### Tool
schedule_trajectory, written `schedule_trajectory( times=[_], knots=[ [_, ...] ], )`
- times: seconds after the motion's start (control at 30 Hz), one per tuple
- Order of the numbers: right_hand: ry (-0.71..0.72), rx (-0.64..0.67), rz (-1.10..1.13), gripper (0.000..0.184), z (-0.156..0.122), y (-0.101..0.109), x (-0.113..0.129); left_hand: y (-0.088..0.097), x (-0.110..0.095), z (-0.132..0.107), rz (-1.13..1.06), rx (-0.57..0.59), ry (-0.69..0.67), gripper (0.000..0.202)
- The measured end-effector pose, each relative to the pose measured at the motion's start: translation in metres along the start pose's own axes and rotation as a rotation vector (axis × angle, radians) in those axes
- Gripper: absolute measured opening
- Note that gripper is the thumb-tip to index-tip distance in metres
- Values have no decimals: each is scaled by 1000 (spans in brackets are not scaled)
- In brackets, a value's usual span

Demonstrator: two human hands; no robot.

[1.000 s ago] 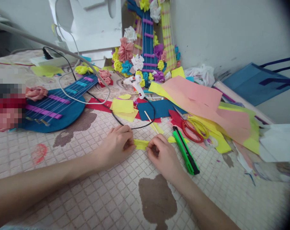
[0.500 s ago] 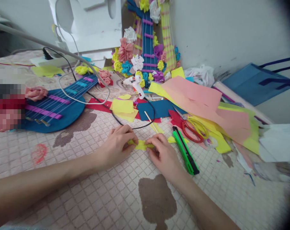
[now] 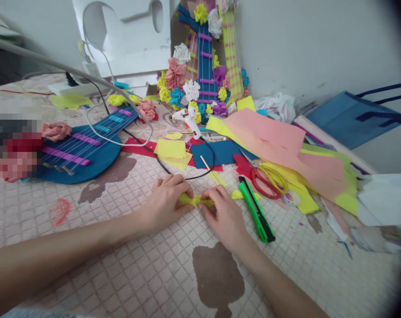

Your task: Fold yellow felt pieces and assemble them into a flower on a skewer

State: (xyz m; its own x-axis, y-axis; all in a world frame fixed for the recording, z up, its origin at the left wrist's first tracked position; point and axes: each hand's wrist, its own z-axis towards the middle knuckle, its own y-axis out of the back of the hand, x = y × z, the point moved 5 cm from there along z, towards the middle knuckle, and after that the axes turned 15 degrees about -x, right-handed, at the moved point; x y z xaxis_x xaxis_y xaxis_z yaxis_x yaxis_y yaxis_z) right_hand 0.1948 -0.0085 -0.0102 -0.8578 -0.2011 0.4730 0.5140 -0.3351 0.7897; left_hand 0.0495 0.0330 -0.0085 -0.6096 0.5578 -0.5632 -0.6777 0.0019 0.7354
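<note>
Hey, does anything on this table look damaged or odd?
Yes: the tablecloth has brown patches where its pale grid surface looks worn away, and there's a red stain farther left.

A small strip of bright yellow paper [image 3: 196, 201] runs sideways between the left hand [image 3: 167, 198] and the right hand [image 3: 223, 213], with one end pinched in each. It looks creased and gathered, narrow at the middle and wider toward both sides (much of either end is hidden within the grip). It sits low and roughly level over the diamond-patterned tablecloth [image 3: 147, 269]; whether it touches the cloth cannot be told.
</note>
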Motion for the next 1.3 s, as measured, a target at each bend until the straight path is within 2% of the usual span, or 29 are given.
schedule_trajectory(
  times=[0.13, 0.47, 0.83, 1.03, 1.3],
  knots=[
    [-14, -25, 6, 12, 0, 1, -2, 1, 4, 2, -56, -2, 38, 16],
    [-6, -28, -9, 9, -1, 2, 0, 5, 4, 2, -149, 32, 17, 11],
    [-20, 8, -7, 7, -1, 3, 0, 1, 5, 0, -102, -8, -26, 8],
    [-20, 16, -10, 7, 0, 2, -1, 3, 3, -1, -84, -21, 14, 13],
    [10, 18, 30, 8, -1, 1, -4, 2, 1, 1, -80, 59, 19, 20]
  ],
)
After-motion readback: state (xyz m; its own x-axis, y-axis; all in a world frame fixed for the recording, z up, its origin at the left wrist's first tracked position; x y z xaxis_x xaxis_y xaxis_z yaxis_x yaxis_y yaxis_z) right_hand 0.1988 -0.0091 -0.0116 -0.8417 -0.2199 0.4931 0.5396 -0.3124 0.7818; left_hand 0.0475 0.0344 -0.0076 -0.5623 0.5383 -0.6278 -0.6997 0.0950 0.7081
